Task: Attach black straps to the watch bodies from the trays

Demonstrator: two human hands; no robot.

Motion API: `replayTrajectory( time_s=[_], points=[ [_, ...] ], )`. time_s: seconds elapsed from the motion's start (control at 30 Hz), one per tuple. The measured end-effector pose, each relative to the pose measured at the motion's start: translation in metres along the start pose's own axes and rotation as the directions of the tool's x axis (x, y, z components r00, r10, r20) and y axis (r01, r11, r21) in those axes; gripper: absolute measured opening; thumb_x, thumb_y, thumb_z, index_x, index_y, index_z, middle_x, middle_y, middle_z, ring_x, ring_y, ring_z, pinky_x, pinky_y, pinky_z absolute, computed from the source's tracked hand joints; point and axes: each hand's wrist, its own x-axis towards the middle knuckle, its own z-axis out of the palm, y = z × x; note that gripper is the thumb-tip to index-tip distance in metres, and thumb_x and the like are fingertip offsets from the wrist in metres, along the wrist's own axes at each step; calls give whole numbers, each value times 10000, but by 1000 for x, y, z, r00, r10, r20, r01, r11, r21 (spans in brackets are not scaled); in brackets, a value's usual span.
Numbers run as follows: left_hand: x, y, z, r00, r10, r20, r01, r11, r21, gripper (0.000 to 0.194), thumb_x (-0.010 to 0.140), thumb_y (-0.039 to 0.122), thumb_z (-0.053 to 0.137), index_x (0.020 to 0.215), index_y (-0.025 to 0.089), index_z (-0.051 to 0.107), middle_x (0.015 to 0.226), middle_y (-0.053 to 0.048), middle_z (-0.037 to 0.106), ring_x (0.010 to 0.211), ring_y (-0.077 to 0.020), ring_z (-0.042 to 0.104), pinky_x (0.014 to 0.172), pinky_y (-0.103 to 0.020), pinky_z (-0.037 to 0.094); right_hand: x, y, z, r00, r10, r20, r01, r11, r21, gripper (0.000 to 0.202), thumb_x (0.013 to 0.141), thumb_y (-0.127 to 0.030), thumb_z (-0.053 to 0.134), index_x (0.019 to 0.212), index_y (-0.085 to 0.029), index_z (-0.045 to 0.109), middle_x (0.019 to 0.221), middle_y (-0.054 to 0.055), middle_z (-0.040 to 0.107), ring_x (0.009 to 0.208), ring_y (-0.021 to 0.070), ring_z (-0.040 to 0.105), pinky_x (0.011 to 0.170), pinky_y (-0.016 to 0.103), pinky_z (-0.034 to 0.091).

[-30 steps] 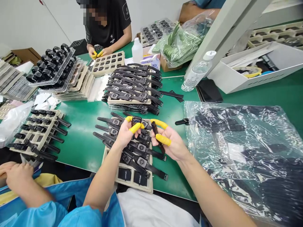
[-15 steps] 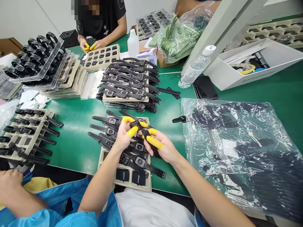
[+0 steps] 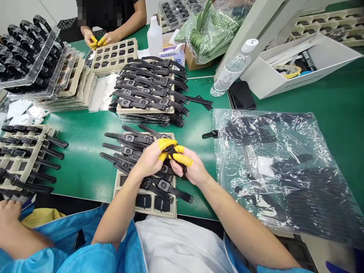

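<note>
Before you spreads a green tabletop, its glossy surface catching soft, whitish patches of light towards your left. Farther back, a thin pale seam crosses it and runs up near the foot of a grey-white post, which leans across your view on the right. Green carries on past that post to your far right. At your upper left you face an off-white wall, marked by a narrow slanting line, all of it brightly lit

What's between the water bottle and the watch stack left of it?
Loose black straps, overlapping on the green table; the head view shows it.
</note>
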Motion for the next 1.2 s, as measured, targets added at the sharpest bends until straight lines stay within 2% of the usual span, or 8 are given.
replayTrajectory(
  time_s=[0.2, 0.33, 0.63, 0.8, 0.9, 0.97, 1.07, 1.2],
  points=[
    [1, 1, 2, 999, 28, -28, -25, 997, 79, 453, 1018, 110, 418, 1447, 203, 533, 1333, -139, 649, 1276, -255, 611, 1092, -458, 527, 0, -2, 1, 999, 29, -21, -27, 994, 109, 299, 901, -428, 750, 883, -221, 536, 477, -105, 482, 364, 77, 346, 383, 192, 279],
    [1, 6, -2, 998, 52, 31, -54, 995, 88, 435, 1051, 190, 431, 1481, 175, 497, 1331, -156, 627, 1260, -269, 585, 1098, -469, 515, 1, -4, -1, 997, 44, -58, -37, 993, 109, 303, 878, -415, 772, 866, -213, 546, 466, -110, 453, 358, 69, 330, 375, 185, 274],
    [-3, -2, -3, 993, 19, 116, -55, 947, 316, 389, 1008, 238, 479, 1377, 150, 569, 1191, -154, 657, 1156, -290, 616, 1053, -499, 536, 4, -1, -6, 986, 115, -121, -109, 993, 49, 349, 842, -448, 796, 805, -213, 541, 425, -124, 389, 340, 53, 255, 346, 175, 201],
    [-3, 2, -5, 998, 14, 65, -24, 987, 160, 369, 1061, 203, 430, 1408, 165, 547, 1279, -151, 669, 1214, -259, 627, 1063, -444, 543, 3, 1, -6, 994, 75, -83, -74, 997, 17, 351, 862, -470, 783, 841, -215, 543, 439, -117, 432, 348, 62, 292, 364, 187, 235],
    [-1, 3, -5, 998, -58, -36, 60, 997, 47, 385, 1037, 269, 573, 1413, 193, 546, 1265, -127, 696, 1154, -235, 678, 999, -388, 573, 3, 1, -6, 997, 28, -68, -28, 1000, 2, 376, 877, -526, 766, 898, -215, 556, 486, -94, 500, 384, 80, 373, 410, 204, 314],
    [0, 4, -4, 988, -85, -130, 83, 996, -20, 316, 984, 309, 693, 1276, 202, 637, 1134, -88, 734, 1031, -211, 708, 920, -349, 587, 4, 0, -5, 998, 11, -63, -12, 999, -31, 420, 877, -578, 760, 937, -209, 567, 528, -85, 519, 412, 86, 417, 434, 210, 342],
    [3, 6, -1, 959, -96, -268, 55, 986, -157, 195, 918, 362, 790, 996, 198, 720, 1005, -63, 741, 968, -205, 705, 890, -343, 583, 4, -2, -3, 997, 73, -26, -74, 996, -54, 456, 898, -635, 716, 937, -210, 556, 546, -104, 456, 388, 68, 347, 397, 200, 282],
    [6, 10, 3, 855, -363, -370, 136, 846, -516, 332, 893, 465, 806, 1039, 186, 701, 1009, -79, 768, 840, -202, 754, 736, -315, 620, 6, -6, -4, 966, 235, 103, -225, 969, -102, 418, 937, -612, 653, 890, -211, 547, 535, -112, 396, 383, 54, 237, 365, 185, 188]
  ],
)
